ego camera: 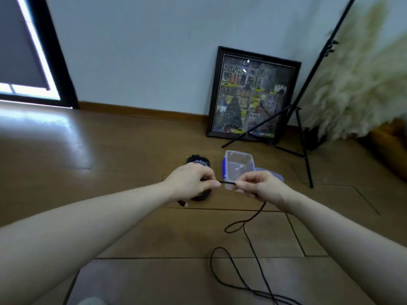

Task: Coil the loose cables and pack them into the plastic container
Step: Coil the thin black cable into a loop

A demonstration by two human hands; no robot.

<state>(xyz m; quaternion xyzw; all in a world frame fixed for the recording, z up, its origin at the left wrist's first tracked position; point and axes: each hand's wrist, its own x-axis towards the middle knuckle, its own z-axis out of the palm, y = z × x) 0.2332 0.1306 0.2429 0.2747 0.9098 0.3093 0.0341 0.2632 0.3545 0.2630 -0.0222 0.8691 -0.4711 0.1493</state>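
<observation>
Brown wood floor (132,150) fills the room, and a pale wall stands behind it. Between both hands runs a thin black cable (228,182), pulled straight. The left hand (191,183) pinches it and also holds a small bunch of loops already wound, with a plug end poking out below that hand. The right hand (257,186) pinches the cable with thumb and finger, and from under that hand the rest drops to the floor and wiggles away in loose bends toward the person. The cable looks light, soft and bendy, so it should wind easily but may spring open; holding it close to the loops seems best. Just beyond the right hand sits the clear plastic container (239,166), open. Beyond the left hand lies another dark cable bundle (198,160). Farther off lean a framed picture (253,95) and a black stand (304,139).
</observation>
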